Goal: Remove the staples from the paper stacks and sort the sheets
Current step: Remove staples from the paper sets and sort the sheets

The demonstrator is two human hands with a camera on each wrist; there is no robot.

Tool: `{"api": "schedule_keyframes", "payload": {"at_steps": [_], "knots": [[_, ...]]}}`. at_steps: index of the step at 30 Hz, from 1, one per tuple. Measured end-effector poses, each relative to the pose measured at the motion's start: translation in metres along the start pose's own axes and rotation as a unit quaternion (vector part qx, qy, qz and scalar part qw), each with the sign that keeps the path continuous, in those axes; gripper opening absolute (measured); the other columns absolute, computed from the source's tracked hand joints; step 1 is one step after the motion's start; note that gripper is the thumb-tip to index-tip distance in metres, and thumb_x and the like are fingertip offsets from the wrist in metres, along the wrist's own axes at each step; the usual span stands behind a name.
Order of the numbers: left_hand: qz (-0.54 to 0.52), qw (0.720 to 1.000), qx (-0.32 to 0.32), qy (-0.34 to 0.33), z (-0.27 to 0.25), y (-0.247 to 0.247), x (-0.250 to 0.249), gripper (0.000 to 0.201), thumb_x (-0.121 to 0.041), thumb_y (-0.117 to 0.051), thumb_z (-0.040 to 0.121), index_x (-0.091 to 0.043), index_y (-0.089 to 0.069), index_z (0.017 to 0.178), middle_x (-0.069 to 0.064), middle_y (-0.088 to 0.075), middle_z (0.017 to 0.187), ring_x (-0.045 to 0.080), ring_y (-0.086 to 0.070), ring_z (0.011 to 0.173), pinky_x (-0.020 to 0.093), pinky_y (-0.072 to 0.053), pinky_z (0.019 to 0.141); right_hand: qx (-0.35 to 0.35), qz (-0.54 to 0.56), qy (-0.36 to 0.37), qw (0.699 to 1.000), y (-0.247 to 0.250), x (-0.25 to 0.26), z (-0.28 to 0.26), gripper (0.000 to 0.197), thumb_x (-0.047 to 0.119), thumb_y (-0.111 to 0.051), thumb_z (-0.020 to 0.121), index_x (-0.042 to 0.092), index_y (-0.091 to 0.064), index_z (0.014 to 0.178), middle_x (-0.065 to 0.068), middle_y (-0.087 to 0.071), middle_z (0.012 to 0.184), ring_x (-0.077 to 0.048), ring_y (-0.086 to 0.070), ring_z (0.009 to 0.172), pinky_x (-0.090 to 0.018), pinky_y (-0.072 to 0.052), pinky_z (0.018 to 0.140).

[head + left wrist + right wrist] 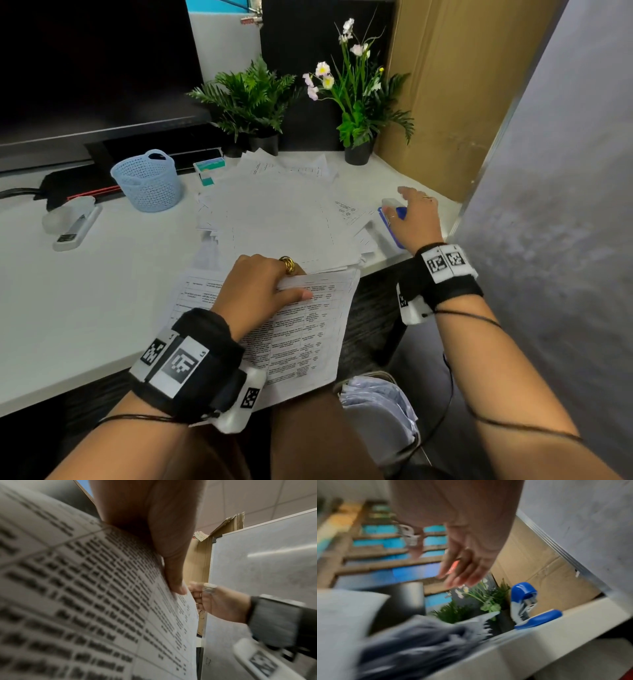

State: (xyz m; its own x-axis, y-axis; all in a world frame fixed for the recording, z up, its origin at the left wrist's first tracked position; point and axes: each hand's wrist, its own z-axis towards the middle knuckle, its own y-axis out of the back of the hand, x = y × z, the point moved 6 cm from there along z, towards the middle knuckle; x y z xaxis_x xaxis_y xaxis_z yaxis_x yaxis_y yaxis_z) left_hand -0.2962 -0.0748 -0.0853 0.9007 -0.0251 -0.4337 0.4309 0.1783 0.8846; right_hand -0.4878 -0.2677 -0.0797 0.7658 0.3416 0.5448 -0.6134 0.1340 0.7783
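**Right hand went for the blue tool while the left held a stapled stack**

Head view: the left hand (260, 291) gripped a printed stack (301, 335) at its top edge, thumb on the page and fingers curled under, keeping it over the desk edge (68, 342) and lap, likely so the corner stayed ready for the tool. The right hand (414, 219), well apart from the left, hovered with loose, spread fingers over a blue-and-white stapler-like tool (394, 219) at the desk's right corner; contact could not be told. Ahead of the left hand lay a fanned pile of loose sheets (281, 219), probably the sorted pages. A grey stapler (73, 222) and a basket (149, 180) sat far to its left.

Left wrist view: the thumb (173, 573) pressed the stack's (85, 601) edge, pinching it firm; the right hand (219, 604) showed beyond.

Right wrist view: blurred, the fingers (460, 572) hung relaxed and empty just above the tool (527, 604), which stood propped open.
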Motion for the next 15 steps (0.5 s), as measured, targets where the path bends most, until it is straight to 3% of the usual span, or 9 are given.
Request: {"api": "schedule_keyframes", "payload": {"at_steps": [1,3,5,6,9,11,13,15], "knots": [[0.001,1.0,-0.006,-0.003,0.0,0.001,-0.001,0.034,-0.052,-0.066,0.079,-0.027,-0.071,0.102,-0.006,-0.072,0.086,0.012,-0.064,0.079,0.028,-0.045,0.082,0.003,0.081,0.041,0.996,0.005,0.011,-0.016,0.041,0.032,-0.057,0.092,0.015,-0.053,0.128,-0.006,-0.059,0.119,-0.02,-0.05,0.113,-0.035,-0.038,0.1],[-0.006,1.0,-0.026,-0.016,0.0,0.003,-0.003,0.038,-0.059,-0.064,0.078,-0.028,-0.072,0.099,-0.005,-0.072,0.081,0.012,-0.065,0.075,0.027,-0.046,0.077,0.106,0.209,0.098,0.967,0.006,0.034,-0.056,0.031,0.029,-0.067,0.085,0.024,-0.06,0.115,0.007,-0.063,0.104,-0.004,-0.056,0.098,-0.023,-0.044,0.092],[-0.018,0.998,-0.056,-0.036,-0.002,0.008,-0.007,0.044,-0.062,-0.056,0.074,-0.028,-0.074,0.095,-0.006,-0.071,0.075,0.011,-0.064,0.07,0.028,-0.047,0.071,0.232,0.213,0.14,0.939,-0.005,0.049,-0.095,0.034,0.027,-0.075,0.077,0.03,-0.062,0.109,0.014,-0.063,0.103,0.01,-0.055,0.095,-0.006,-0.041,0.084],[-0.021,0.996,-0.074,-0.047,-0.004,0.01,-0.01,0.042,-0.061,-0.055,0.074,-0.028,-0.074,0.093,-0.006,-0.071,0.073,0.011,-0.063,0.068,0.029,-0.046,0.069,0.245,0.211,0.159,0.933,-0.009,0.051,-0.108,0.033,0.022,-0.077,0.076,0.029,-0.064,0.106,0.013,-0.065,0.101,0.009,-0.057,0.094,-0.005,-0.042,0.081],[-0.034,0.987,-0.135,-0.078,-0.011,0.015,-0.015,0.018,-0.053,-0.067,0.077,-0.037,-0.072,0.084,-0.017,-0.068,0.074,0.011,-0.056,0.075,0.031,-0.043,0.075,0.114,0.258,0.176,0.943,-0.006,0.047,-0.124,0.022,0.001,-0.072,0.078,0.016,-0.074,0.093,0.005,-0.072,0.088,-0.007,-0.065,0.083,-0.018,-0.052,0.075],[-0.052,0.974,-0.182,-0.127,-0.02,0.02,-0.023,0.01,-0.046,-0.071,0.076,-0.042,-0.067,0.084,-0.026,-0.064,0.081,0.004,-0.045,0.082,0.023,-0.034,0.079,0.019,0.3,0.189,0.935,0.005,0.041,-0.134,0.027,-0.008,-0.069,0.074,0.012,-0.075,0.09,0.01,-0.071,0.084,-0.004,-0.066,0.081,-0.015,-0.051,0.075],[-0.055,0.953,-0.221,-0.2,-0.031,0.024,-0.034,0.008,-0.039,-0.068,0.079,-0.035,-0.07,0.086,-0.023,-0.065,0.085,-0.003,-0.047,0.079,0.021,-0.03,0.08,-0.032,0.342,0.204,0.917,0.018,0.038,-0.144,0.027,-0.006,-0.068,0.072,0.013,-0.075,0.09,0.016,-0.071,0.085,0.0,-0.067,0.083,-0.013,-0.05,0.078],[-0.067,0.932,-0.26,-0.244,-0.042,0.027,-0.04,0.008,-0.031,-0.068,0.081,-0.026,-0.074,0.083,-0.016,-0.069,0.084,-0.002,-0.055,0.076,0.023,-0.031,0.082,-0.046,0.38,0.223,0.897,0.031,0.037,-0.153,0.02,0.001,-0.068,0.073,0.014,-0.075,0.086,0.014,-0.072,0.086,-0.004,-0.069,0.085,-0.017,-0.051,0.081]]}}
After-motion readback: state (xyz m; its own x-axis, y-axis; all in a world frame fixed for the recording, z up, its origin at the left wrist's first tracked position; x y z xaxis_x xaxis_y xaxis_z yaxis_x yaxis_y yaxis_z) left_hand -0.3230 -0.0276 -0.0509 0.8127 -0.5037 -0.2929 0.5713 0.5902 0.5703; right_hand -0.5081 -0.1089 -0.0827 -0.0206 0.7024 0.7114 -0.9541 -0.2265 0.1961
